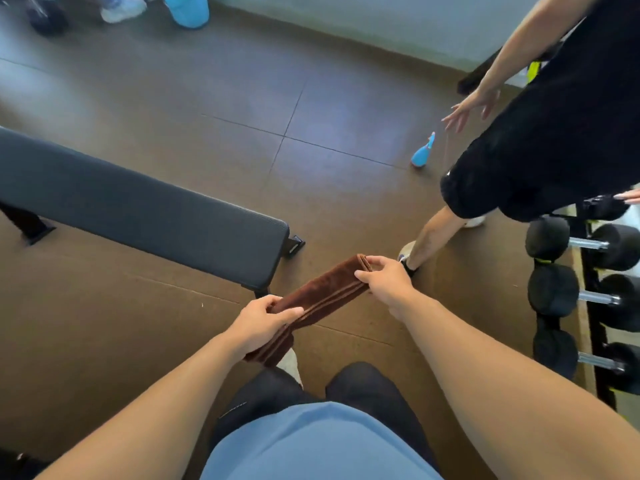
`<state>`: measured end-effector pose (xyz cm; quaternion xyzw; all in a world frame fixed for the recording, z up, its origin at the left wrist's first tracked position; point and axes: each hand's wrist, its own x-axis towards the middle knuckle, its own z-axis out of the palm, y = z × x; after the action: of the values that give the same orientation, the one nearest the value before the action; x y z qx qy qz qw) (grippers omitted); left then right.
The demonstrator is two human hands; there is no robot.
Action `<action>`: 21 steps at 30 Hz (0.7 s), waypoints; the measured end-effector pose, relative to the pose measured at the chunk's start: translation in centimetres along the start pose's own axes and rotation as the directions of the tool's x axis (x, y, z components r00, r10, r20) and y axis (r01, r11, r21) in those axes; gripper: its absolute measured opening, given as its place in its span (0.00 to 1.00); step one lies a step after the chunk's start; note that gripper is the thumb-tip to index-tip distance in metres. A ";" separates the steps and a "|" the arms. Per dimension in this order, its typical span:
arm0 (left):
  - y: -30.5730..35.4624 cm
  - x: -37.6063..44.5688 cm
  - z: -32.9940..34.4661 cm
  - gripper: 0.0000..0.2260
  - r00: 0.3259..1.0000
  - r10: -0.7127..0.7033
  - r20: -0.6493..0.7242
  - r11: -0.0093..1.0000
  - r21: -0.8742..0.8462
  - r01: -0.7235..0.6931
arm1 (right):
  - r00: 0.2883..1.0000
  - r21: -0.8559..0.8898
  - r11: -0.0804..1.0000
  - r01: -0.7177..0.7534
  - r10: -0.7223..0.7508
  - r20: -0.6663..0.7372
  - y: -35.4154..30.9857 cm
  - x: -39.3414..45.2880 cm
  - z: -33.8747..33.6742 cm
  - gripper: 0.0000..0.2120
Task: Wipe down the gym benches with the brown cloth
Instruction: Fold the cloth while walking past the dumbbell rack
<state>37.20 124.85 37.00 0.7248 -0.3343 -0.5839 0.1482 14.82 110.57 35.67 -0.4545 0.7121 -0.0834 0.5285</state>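
Cloth [323, 297]: folded, held in the air between both hands, near bench [145, 209] end | left hand [265, 322] grips near end | right hand [384, 277] pinches far end | progress: no wiping begun, judging by cloth off pad.

Brown folded cloth [322, 299] with paler ribbed edge lines, over a dull brown floor [207, 81] crossed by thin dark seams. Dark grey bench [138, 206] pad, finely textured; black dumbbells [550, 289] with silver handles. Bright blue spray bottle [423, 155]; black shorts [554, 150]; light blue shirt [318, 445].
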 end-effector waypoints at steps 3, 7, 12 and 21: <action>3.6 3.4 -0.9 0.17 0.999 0.021 0.050 0.996 0.083 -0.025 | 0.996 0.068 0.998 -0.010 0.015 -0.085 -0.9 2.2 -2.0 0.22; 8.4 8.3 -0.7 0.16 0.996 0.034 0.083 0.975 0.216 -0.051 | 0.986 0.174 0.985 -0.018 0.047 -0.163 -1.5 5.5 -5.5 0.20; 15.4 13.8 1.6 0.18 0.994 0.010 0.113 0.953 0.300 -0.043 | 0.978 0.296 0.955 -0.019 0.080 -0.195 -2.6 10.3 -11.4 0.19; 27.8 22.7 4.6 0.21 0.992 -0.096 0.084 0.877 0.478 0.044 | 0.968 0.370 0.927 -0.055 0.140 -0.206 -6.0 18.4 -21.4 0.20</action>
<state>26.35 90.36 35.64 0.7189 -0.4479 -0.5266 -0.0729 -0.10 85.89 35.93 -0.3008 0.7625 -0.2382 0.5210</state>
